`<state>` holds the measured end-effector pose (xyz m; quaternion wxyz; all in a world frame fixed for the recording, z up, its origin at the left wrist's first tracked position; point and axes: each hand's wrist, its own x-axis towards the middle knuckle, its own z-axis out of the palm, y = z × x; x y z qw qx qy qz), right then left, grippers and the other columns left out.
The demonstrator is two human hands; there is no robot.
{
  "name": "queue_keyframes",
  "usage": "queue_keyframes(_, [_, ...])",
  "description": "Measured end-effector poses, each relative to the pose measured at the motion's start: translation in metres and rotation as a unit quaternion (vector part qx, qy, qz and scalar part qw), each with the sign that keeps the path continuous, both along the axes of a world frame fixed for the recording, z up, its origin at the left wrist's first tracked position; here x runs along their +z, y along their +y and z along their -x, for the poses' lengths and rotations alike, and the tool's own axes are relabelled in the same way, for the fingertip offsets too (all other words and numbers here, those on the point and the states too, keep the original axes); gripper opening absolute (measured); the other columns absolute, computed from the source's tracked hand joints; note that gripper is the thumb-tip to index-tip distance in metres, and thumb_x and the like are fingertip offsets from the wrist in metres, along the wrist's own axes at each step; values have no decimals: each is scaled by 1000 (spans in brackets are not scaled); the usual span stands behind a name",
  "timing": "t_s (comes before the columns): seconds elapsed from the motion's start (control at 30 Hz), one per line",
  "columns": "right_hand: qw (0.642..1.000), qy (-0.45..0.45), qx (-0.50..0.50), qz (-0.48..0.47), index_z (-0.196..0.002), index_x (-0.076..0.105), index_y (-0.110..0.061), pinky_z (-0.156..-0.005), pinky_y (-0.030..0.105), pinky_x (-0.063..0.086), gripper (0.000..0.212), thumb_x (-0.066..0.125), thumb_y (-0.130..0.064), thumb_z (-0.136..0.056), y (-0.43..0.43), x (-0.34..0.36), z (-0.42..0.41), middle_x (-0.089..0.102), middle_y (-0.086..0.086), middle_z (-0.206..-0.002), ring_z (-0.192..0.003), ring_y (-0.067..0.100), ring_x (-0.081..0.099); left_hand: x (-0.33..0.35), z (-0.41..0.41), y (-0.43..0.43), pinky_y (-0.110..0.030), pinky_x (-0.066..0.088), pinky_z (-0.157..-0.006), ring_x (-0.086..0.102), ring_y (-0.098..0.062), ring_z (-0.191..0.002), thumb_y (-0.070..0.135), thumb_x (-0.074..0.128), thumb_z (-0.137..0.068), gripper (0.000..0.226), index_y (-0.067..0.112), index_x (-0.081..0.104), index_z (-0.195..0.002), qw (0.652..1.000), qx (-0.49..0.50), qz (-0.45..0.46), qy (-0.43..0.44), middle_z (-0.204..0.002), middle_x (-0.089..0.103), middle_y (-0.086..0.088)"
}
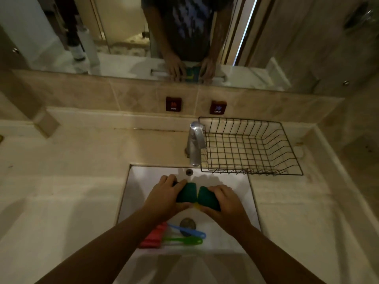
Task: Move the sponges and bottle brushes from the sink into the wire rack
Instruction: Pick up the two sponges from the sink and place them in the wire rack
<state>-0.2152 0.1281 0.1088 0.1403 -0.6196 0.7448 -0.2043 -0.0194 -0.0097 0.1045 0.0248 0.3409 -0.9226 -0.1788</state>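
Note:
Two green sponges with yellow undersides are held side by side above the white sink (229, 181). My left hand (166, 193) grips the left sponge (185, 192), and my right hand (224, 201) grips the right sponge (207, 196). On the sink floor near the drain (187, 223) lie a blue-handled bottle brush (187, 230), a green-handled bottle brush (184, 241) and red brush heads (153, 236), partly hidden by my left forearm. The black wire rack (249, 147) stands on the counter behind the sink to the right, with nothing in it.
A chrome faucet (195, 143) rises between the sink and the rack's left edge. Beige counter (71, 171) spreads to the left and right of the sink. Hot and cold tags (173, 103) hang on the tiled backsplash below a mirror.

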Motion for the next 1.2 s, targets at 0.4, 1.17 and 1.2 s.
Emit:
queue_keyframes(0.4, [996, 62, 8, 58, -141, 30, -42, -97, 27, 30, 80, 63, -69, -73, -20, 73, 15, 50, -14, -133, -120, 5, 40, 71, 5, -21, -27, 38, -81, 31, -8, -99, 80, 44, -74, 83, 34, 39, -142, 995, -31, 66, 61, -115, 47, 4])
queue_keyframes(1.17, [993, 92, 4, 78, -137, 45, -33, -93, 23, 35, 68, 59, -64, -78, -4, 93, 98, 51, -10, -131, -114, 3, 41, 101, 90, -13, -30, 45, -92, 43, -15, -112, 79, 45, -77, 77, 34, 45, -140, 989, -71, 93, 90, -126, 51, 3])
queue_keyframes(1.2, [992, 97, 8, 75, -137, 46, -32, -94, 24, 34, 69, 58, -64, -78, -5, 93, 106, 52, -9, -131, -115, 5, 42, 100, 98, -13, -30, 45, -91, 44, -15, -112, 78, 45, -77, 76, 34, 45, -139, 989, -74, 93, 87, -125, 52, 2])
